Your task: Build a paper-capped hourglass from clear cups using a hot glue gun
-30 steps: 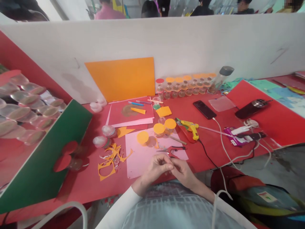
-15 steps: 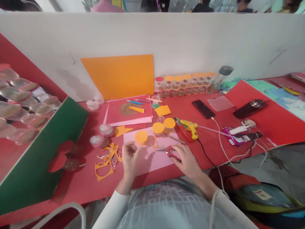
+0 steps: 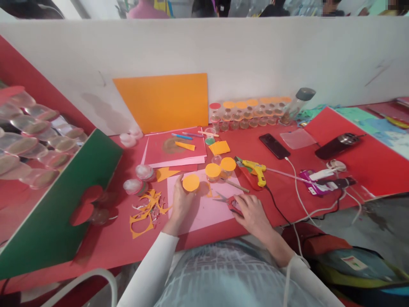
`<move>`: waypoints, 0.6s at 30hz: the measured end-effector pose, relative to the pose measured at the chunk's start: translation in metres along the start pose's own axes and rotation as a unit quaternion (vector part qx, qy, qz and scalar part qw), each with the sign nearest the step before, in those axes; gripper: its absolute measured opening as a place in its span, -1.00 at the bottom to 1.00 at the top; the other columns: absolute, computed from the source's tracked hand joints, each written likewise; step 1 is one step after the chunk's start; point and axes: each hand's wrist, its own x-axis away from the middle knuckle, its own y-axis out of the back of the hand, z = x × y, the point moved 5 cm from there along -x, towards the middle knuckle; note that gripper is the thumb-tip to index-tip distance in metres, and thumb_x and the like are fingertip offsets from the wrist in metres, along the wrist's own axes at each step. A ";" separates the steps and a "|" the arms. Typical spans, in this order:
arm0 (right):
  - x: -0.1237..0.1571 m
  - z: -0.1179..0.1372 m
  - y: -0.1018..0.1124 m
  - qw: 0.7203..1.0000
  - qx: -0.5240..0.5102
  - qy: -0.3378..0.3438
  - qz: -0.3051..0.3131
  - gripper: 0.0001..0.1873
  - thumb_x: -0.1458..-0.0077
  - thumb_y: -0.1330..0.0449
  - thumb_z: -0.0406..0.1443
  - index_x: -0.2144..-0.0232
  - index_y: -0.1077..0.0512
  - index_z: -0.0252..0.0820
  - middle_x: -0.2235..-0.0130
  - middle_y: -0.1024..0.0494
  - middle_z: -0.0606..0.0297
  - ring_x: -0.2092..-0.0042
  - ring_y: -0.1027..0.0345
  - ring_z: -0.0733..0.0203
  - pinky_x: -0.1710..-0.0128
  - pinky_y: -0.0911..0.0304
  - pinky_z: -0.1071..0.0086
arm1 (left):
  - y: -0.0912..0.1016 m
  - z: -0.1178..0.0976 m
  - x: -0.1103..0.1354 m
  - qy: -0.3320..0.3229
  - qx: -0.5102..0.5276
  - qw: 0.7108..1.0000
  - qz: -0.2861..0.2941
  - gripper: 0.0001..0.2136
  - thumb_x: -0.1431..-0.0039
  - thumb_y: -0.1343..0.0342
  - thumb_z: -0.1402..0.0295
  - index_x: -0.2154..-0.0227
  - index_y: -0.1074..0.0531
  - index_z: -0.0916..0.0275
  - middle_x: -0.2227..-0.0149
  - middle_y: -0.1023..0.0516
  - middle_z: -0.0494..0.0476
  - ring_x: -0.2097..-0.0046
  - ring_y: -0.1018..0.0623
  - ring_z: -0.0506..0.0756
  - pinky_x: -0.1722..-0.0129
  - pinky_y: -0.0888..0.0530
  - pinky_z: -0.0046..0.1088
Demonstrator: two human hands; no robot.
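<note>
My left hand is wrapped round the side of a small clear container with a round orange paper top, at the pink sheet's left part. Red-handled scissors lie low over the pink sheet, blades slightly apart and pointing left. My right hand closes over their handles. Two more orange-topped containers stand just behind the sheet's middle, beside a thin stick. Left of the sheet is a heap of orange paper offcuts.
A yellow glue gun, a phone on a white cable and a purple power strip occupy the right side. A green board slants up at left. Orange-topped containers line the wall beside a bottle.
My left hand has moved forward from the sheet's left edge and taken hold of the orange-topped container. My right hand has stayed at the scissors, shifting slightly right and lower.
</note>
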 end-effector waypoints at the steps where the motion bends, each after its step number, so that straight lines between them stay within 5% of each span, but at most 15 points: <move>1: 0.003 -0.004 0.000 1.000 0.003 -0.001 -0.008 -0.59 -0.12 -0.24 -0.30 -0.05 -0.43 -0.18 0.04 -0.55 0.02 0.10 -0.35 -0.08 0.18 -0.29 0.14 | 0.000 -0.001 0.000 -0.004 0.004 1.000 0.005 -0.36 0.09 -0.29 0.37 -0.13 -0.29 0.19 -0.11 -0.47 0.28 -0.16 -0.48 0.28 -0.17 -0.41 -0.12; 11: 0.027 -0.036 0.005 0.997 0.004 -0.040 -0.070 -0.60 -0.16 -0.12 -0.30 -0.05 -0.46 -0.21 0.05 -0.54 -0.05 0.14 -0.38 -0.13 0.19 -0.33 0.05 | -0.011 -0.014 0.027 -0.011 0.044 0.998 0.039 -0.73 0.13 -0.26 0.31 0.29 -0.50 0.24 0.25 -0.61 0.18 0.22 -0.58 0.22 0.22 -0.52 -0.26; 18: 0.014 0.004 0.025 0.982 -0.094 0.041 -0.157 -0.62 -0.33 -0.05 -0.24 -0.13 -0.38 -0.24 0.08 -0.56 -0.02 0.10 -0.44 -0.07 0.13 -0.42 0.07 | -0.019 -0.044 0.032 0.033 0.138 0.983 0.113 -0.84 0.12 -0.26 0.42 0.38 -0.51 0.23 0.31 -0.64 0.14 0.27 -0.59 0.16 0.25 -0.54 -0.35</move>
